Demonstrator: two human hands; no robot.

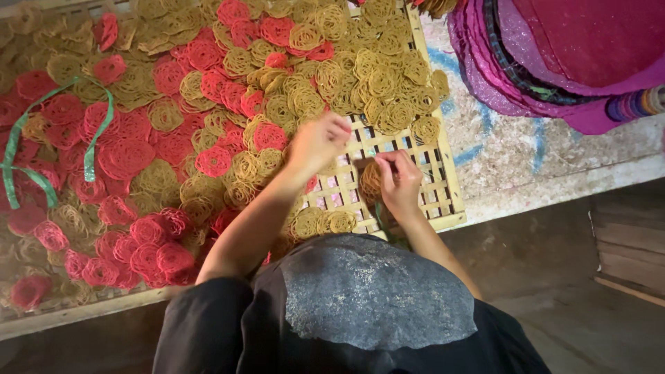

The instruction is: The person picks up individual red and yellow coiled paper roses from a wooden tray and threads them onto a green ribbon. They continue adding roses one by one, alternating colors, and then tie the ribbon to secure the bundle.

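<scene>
Bamboo lattice tray [443, 201] showed bare only at centre-right; I judged most red and tan noodle coils [208, 125] still lay uncollected. My right hand [400, 181] pinched a tan coil stack [371, 181]; my left hand [320, 142] gripped another coil.

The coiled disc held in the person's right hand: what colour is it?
Yellowish tan, seen in the head view: the disc in the right hand.

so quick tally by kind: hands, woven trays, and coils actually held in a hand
hands: 2, left hand and right hand
woven tray: 1
yellow coil held in the right hand: 1
total: 4
</scene>
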